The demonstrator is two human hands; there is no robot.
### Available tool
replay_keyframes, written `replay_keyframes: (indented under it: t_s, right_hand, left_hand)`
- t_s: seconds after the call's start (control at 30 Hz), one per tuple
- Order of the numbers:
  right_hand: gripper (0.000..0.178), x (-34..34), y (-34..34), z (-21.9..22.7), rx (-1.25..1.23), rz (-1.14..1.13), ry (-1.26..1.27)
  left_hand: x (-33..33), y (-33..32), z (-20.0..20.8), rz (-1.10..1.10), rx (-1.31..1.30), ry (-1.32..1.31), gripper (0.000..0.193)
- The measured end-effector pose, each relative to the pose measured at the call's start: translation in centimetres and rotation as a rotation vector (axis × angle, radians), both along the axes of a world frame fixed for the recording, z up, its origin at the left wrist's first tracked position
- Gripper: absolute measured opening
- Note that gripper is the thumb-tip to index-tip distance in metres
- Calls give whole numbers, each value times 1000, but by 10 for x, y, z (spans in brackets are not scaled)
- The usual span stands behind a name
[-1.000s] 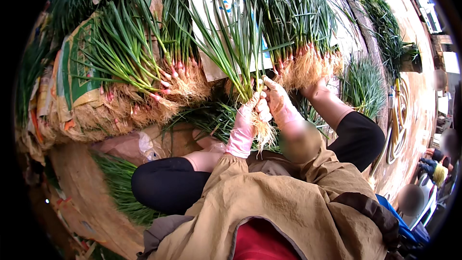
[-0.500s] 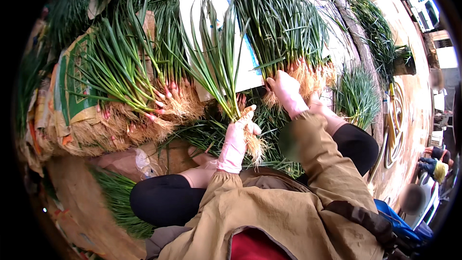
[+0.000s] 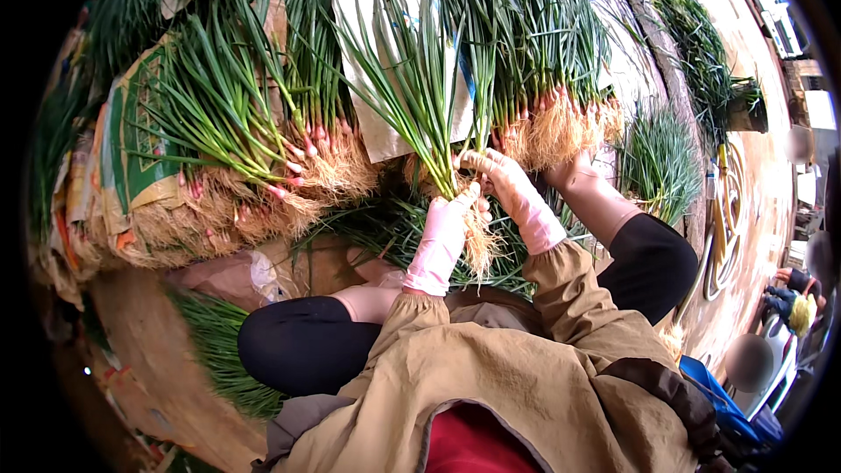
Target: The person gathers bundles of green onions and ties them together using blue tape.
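My left hand (image 3: 441,236), in a pale pink glove, grips a bunch of spring onions (image 3: 427,114) around the lower stalks. Their green leaves fan upward and tan roots hang below my fingers. Close against the bunch, my right hand (image 3: 514,193), gloved the same way, has its fingers closed on a spring onion (image 3: 481,118) whose leaves rise beside the others. Its root end is hidden by my fingers. Beyond my right hand stands a row of spring onions (image 3: 547,61) with reddish bulbs and matted roots. Behind the bunch lies a white sheet (image 3: 368,96).
More spring onions (image 3: 215,109) are heaped at left on a green and orange sack (image 3: 131,171). Loose green leaves (image 3: 368,228) cover the ground before my crossed legs. At right are a log (image 3: 653,35), a coiled hose (image 3: 727,219) and a blue container (image 3: 718,398).
My right hand has moved left from the row to the bunch, bringing a spring onion with it. My left hand and its bunch have shifted slightly to the right.
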State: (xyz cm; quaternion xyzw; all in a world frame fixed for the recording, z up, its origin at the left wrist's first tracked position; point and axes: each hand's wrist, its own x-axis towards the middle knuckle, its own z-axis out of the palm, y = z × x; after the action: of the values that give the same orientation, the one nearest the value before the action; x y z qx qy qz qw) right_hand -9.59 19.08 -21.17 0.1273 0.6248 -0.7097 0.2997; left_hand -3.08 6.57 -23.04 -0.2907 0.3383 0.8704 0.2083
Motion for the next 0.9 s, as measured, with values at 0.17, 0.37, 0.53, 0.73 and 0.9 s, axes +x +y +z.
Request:
replay_keyframes:
  t_s: [0.17, 0.37, 0.53, 0.73, 0.9]
  right_hand:
    - [25, -1, -10, 22, 388, 121, 76]
    - [29, -23, 20, -7, 215, -122, 217]
    - [30, -16, 1, 21, -94, -13, -97]
    - [24, -14, -1, 3, 812, 3, 617]
    - [41, -30, 16, -10, 1143, 286, 383]
  left_hand:
    - [-3, -4, 20, -3, -71, 64, 19]
    - [-1, -3, 24, -47, 284, 28, 21]
    - [4, -9, 9, -75, 602, 100, 27]
    - [5, 4, 18, 66, 527, 181, 24]
    - [14, -13, 26, 40, 462, 188, 27]
